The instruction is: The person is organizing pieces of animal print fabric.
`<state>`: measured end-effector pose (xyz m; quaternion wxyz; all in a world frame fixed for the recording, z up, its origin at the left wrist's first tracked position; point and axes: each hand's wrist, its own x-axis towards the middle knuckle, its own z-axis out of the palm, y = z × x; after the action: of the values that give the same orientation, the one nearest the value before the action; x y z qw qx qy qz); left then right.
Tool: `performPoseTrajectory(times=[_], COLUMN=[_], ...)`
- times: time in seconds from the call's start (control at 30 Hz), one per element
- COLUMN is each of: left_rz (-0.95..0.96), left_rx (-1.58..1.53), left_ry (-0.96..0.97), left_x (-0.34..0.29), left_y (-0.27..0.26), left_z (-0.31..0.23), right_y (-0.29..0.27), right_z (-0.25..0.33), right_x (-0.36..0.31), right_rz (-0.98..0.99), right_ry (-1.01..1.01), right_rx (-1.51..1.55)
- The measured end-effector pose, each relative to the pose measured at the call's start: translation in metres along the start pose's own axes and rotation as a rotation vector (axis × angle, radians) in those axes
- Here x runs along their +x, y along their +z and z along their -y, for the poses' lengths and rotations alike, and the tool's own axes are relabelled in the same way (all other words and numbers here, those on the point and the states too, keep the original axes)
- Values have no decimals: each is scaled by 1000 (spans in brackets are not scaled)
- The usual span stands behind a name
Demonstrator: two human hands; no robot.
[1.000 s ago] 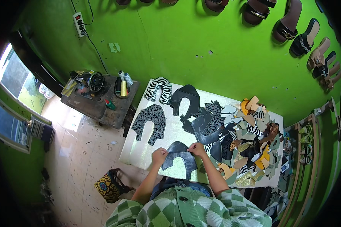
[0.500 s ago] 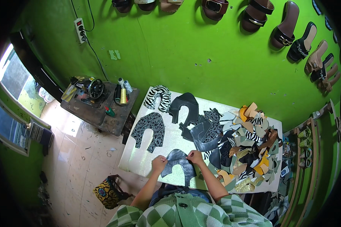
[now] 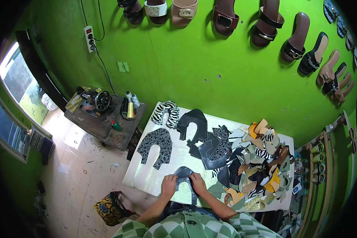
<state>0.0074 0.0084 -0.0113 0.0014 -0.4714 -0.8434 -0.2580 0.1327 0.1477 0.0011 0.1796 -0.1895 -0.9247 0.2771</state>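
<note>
A black arch-shaped leather shoe-upper piece [image 3: 183,171] lies at the table's front edge, its curved end pointing away from me. My left hand [image 3: 169,185] grips its left side, fingers closed at the edge. On the opposite side my right hand [image 3: 197,183] holds the right arm of the arch, which runs down below the fingers. The fingertips are partly hidden. Farther back on the table are a black-and-grey patterned upper piece [image 3: 156,146], a zebra-print one [image 3: 165,113] and a black one [image 3: 193,121].
Dark cut pieces [image 3: 213,152] overlap right of centre, beside a large heap of mixed scraps [image 3: 258,166]. A sewing machine [image 3: 97,99] and thread spools [image 3: 130,109] stand on a worn table at left. Sandals [image 3: 263,31] hang on the green wall. A patterned bag [image 3: 109,209] rests on the floor.
Both hands have shifted from pinching the black piece's upper sides to holding it lower, with more of the fingers over it. The head view has tilted up slightly.
</note>
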Motion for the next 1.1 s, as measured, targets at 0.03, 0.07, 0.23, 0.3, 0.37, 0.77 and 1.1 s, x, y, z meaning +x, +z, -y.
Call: performPoseTrajectory(times=[0.03, 0.07, 0.23, 0.3, 0.37, 0.77, 1.1], left_rz=[-14, -16, 32, 28, 27, 130, 261], left_rx=[6, 8, 28, 51, 72, 252, 52], left_ry=[26, 25, 107, 122, 140, 281, 155], left_x=[-3, -5, -8, -7, -6, -8, -1], left_y=[-1, -2, -15, -20, -20, -11, -13], left_z=[0, -1, -7, -10, -11, 0, -2], right_y=[2, 2, -7, -10, -8, 1, -4], right_z=[0, -2, 3, 6, 8, 9, 4], right_x=[-4, -6, -8, -8, -9, -15, -7], right_rz=[-40, -20, 42, 70, 99, 234, 236], right_ry=[-32, -44, -109, -138, -173, -235, -160], right_rx=[-24, -51, -147, -192, -339, -517, -318])
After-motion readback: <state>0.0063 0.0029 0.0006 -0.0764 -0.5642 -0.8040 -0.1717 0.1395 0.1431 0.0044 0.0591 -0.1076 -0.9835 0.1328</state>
